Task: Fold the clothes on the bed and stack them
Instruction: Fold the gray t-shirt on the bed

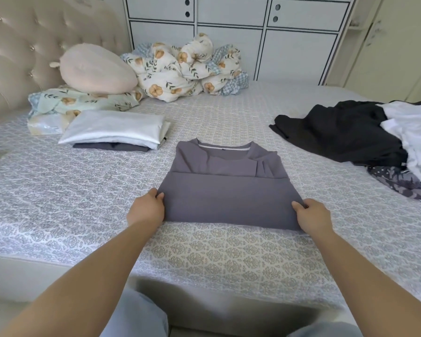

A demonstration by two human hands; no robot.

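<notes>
Mid-fold on the grey knit T-shirt (pixel 229 190), lying flat at the centre of the patterned grey-and-cream bedspread (pixel 83 190), collar facing away. Lower half already folded up over the chest; sleeves tucked in.

Left hand (pixel 146 210) pinches the near-left corner of the folded panel, thumb on top. Right hand (pixel 314 220) pinches the near-right corner the same way. Both are grasping fabric, nothing released.

The stack of folded clothes (pixel 114 132), white satin piece on top of a dark grey one, sits to the left near the pillows. The unfolded pile of black and white garments (pixel 365 137) is well apart on the right (a patterned grey piece pokes out underneath).

Risks from here:
- Lifting by two corners only: the middle could sag and the tucked sleeves slip out, undoing the fold.
- Uneven pull between the hands would skew the next fold line.
- The satin top layer looks slick; a shirt set down off-centre may slide off or topple the stack.
</notes>
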